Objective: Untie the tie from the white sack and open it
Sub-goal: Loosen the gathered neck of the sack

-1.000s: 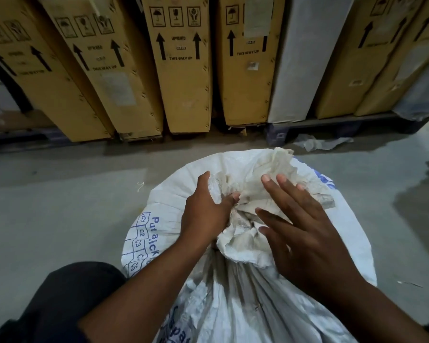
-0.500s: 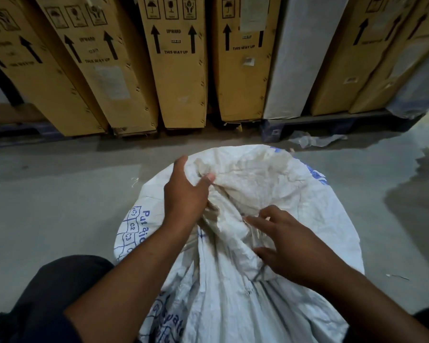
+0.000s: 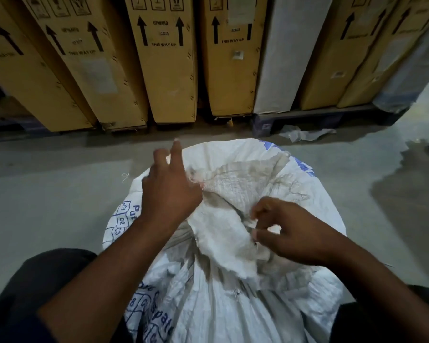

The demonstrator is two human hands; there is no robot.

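Sack: white sack stands on the floor toward its near edge, its crumpled mouth bunched on top.
Left hand: my left hand is spread with fingers straight over the mouth's left side, gripping nothing I can see.
Right hand: my right hand is curled, thumb and fingertips nipping a fold of the mouth.
Far edge: cartons stand upright.

White sack stands on the concrete floor, its crumpled neck fabric bunched at the top. Left hand lies over the left side of the neck, fingers extended and motion-blurred. Right hand sits at the right side, fingers curled against the fabric; a grip cannot be confirmed. Upright cardboard boxes line the background, the right-hand ones on a pallet.
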